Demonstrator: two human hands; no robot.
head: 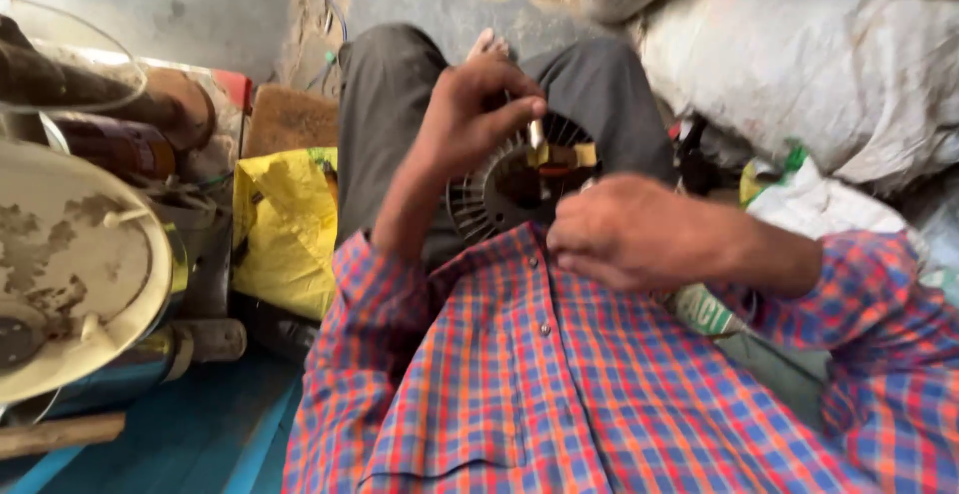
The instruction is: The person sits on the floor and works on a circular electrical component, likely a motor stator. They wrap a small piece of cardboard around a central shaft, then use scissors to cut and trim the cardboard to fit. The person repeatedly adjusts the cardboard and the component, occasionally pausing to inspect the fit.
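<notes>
The left hand point(479, 104) pinched a small white stick point(536, 134) between its fingertips, just above a round metal motor core point(499, 189) resting in the person's lap; the right hand point(624, 229) lay curled against the core's near edge, its grip hidden. A yellow bag point(285, 224) sat well left of both hands; a white fan cover point(70, 264) lay farther left.

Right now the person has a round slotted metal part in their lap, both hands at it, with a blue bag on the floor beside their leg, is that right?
Not quite: the bag is yellow, not blue, as the head view shows. The rest holds: the round slotted metal part sits in the lap, with the left hand and the right hand at it.
</notes>
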